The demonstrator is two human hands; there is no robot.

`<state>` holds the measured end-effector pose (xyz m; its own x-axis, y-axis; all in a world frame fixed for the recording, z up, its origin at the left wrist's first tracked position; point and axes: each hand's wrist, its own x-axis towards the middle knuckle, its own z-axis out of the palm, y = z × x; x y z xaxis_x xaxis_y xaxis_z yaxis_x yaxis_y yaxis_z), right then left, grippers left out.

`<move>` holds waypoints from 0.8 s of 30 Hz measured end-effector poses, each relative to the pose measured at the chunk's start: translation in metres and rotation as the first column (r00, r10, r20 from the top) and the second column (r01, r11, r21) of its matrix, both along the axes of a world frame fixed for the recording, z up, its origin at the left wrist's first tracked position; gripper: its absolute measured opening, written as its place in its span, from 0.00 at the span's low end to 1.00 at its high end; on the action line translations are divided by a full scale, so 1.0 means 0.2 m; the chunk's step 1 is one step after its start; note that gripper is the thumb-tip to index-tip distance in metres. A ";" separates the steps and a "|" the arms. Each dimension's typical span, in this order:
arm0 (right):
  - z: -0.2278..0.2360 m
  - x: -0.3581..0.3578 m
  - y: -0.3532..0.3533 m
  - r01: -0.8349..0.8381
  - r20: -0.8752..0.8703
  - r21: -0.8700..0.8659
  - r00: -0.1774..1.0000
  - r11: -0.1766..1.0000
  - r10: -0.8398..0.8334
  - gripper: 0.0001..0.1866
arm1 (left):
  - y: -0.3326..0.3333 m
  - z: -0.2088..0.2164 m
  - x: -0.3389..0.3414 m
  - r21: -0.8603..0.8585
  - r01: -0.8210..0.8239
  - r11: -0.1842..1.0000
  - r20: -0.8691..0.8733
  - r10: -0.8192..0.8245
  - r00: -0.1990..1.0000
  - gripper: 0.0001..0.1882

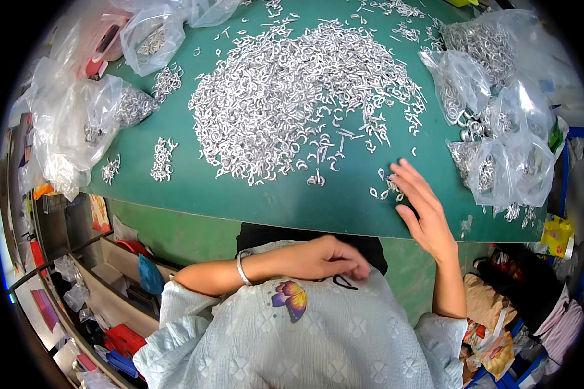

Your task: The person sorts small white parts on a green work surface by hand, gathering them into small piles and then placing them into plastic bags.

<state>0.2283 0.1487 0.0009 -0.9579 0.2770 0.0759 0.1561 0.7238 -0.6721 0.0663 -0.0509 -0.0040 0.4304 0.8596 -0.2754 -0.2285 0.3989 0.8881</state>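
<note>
My right hand (425, 209) is spread over the front right of the green table (292, 204), palm turned inward. Its fingertips are beside a small group of silver metal loop-shaped pieces (384, 188), and nothing shows in its grip. My left hand (334, 258) is bent across my body, short of the table's front edge. Its fingers are curled together and slightly blurred, and their inner side is hidden. Just below them a thin black cord loop (344, 282) lies against my light shirt. A broad heap of small silver metal pieces (266, 97) covers the middle of the table.
Smaller piles of silver pieces (163, 159) lie at the left. Clear plastic bags of metal parts stand at the right (493, 162) and left (133, 107). A pink container (107, 39) sits at the far left. An open drawer (120, 279) is below the table's left side.
</note>
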 end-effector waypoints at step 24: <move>-0.12 0.23 -0.44 -0.277 -0.171 -0.010 0.947 0.961 0.271 0.30 | 0.07 -0.44 0.21 -0.590 -0.004 0.807 0.741 0.544 0.394 0.32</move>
<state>0.2744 0.0601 -0.0222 -0.9717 0.0104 0.2359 -0.1616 0.6992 -0.6964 0.1074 -0.0375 -0.0918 0.4191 0.8646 -0.2771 -0.9079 0.4017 -0.1199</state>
